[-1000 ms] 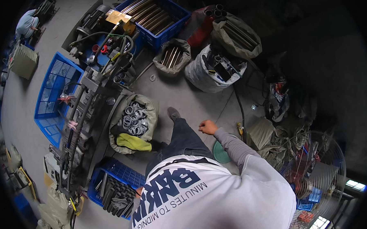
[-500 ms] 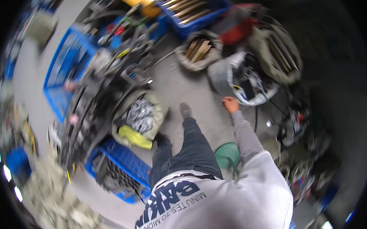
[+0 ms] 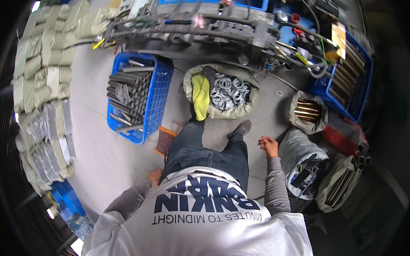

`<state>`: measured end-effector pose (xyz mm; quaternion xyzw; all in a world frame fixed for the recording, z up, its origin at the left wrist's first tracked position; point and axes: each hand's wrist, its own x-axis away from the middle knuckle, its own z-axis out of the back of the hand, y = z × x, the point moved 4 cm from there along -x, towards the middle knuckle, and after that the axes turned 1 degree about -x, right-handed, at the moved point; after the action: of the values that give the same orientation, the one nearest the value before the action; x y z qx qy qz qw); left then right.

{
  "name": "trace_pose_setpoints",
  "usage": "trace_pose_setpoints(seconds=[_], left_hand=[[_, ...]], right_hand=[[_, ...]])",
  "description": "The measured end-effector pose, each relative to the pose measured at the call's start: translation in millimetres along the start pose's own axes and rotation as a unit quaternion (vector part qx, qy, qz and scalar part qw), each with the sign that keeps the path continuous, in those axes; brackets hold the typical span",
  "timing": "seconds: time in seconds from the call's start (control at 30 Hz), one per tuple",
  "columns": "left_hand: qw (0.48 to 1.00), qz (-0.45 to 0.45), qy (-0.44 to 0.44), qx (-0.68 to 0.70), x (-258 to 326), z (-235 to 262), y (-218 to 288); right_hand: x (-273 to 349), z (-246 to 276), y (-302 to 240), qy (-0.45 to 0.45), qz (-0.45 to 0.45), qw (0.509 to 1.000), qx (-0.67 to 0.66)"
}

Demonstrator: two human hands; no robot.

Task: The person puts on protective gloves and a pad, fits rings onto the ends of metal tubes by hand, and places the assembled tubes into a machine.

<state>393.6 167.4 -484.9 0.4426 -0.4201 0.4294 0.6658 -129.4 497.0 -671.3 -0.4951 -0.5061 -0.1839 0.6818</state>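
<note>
My right hand (image 3: 268, 146) hangs in the air to the right of my legs, its fingers curled together; whatever may be between them is too small to make out. Beside it stands a pale sack (image 3: 302, 144) with dark items and tools in its mouth. My left hand (image 3: 154, 177) is low beside my left thigh, its fingers mostly hidden. In front of my feet an open sack (image 3: 247, 108) holds many grey metal rings (image 3: 231, 91). A yellow-green cloth (image 3: 201, 96) drapes over that sack's left edge.
A blue basket (image 3: 159, 100) of metal tubes stands ahead left, near a small stool (image 3: 166, 141). A long machine bench (image 3: 187, 30) spans the far side. At right are a blue crate (image 3: 320, 88) of bars and sacks (image 3: 329, 198). Stacked packages (image 3: 43, 94) line the left.
My view has turned left, so the bench and ring sack now lie ahead. My left hand has come into view. My right hand is still raised beside the pale sack.
</note>
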Motion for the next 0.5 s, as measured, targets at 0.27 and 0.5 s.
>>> trace_pose_setpoints(seconds=[0.27,0.5], left_hand=[[0.981,-0.086,0.134,0.112,-104,130,38],[0.971,-0.137,0.017,-0.194,-72,225,67]], right_hand=[[83,-79,-28,-0.103,0.001,0.986,0.133],[203,-185,65,-0.05,0.025,0.968,0.245]])
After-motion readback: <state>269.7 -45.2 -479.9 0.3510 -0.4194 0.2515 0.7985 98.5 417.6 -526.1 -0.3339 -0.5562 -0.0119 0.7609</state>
